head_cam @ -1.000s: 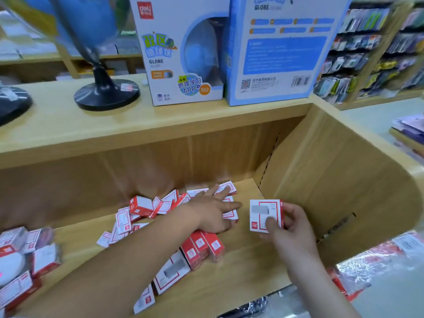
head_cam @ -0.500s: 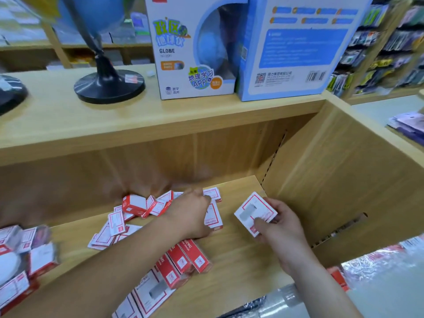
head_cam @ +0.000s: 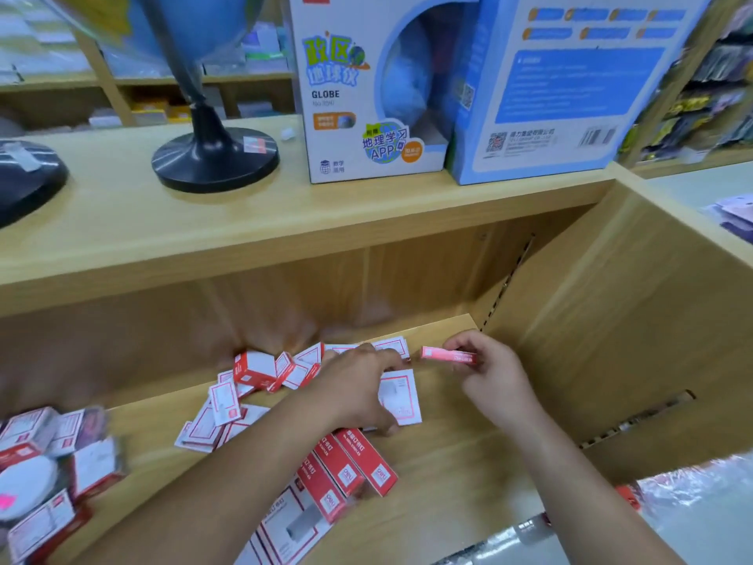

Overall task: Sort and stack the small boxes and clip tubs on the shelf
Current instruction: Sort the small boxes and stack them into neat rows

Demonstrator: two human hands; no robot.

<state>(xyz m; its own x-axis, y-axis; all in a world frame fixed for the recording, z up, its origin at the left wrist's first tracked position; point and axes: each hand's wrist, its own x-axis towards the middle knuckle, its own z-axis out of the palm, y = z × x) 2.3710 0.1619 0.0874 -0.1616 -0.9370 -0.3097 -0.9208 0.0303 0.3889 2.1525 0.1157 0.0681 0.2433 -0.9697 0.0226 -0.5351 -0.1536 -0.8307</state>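
Several small red-and-white boxes [head_cam: 260,371] lie scattered on the lower wooden shelf [head_cam: 444,475]. My right hand [head_cam: 489,373] pinches one small box [head_cam: 446,355] edge-on, its red side facing me, above the shelf near the right wall. My left hand [head_cam: 358,385] is curled over a flat white box [head_cam: 401,395] in the middle of the pile, fingers on the boxes behind it. Three red boxes [head_cam: 358,466] stand side by side under my left forearm. More boxes and a round white tub [head_cam: 28,485] sit blurred at the far left.
The upper shelf holds a black globe stand [head_cam: 216,157], a white globe carton [head_cam: 366,95] and a blue carton [head_cam: 570,87]. The wooden side wall [head_cam: 631,320] closes the bay on the right. Plastic-wrapped goods [head_cam: 692,491] lie at lower right.
My right hand has turned its box from face-up to edge-on and lifted it toward the back right. My left hand has curled down onto the flat boxes.
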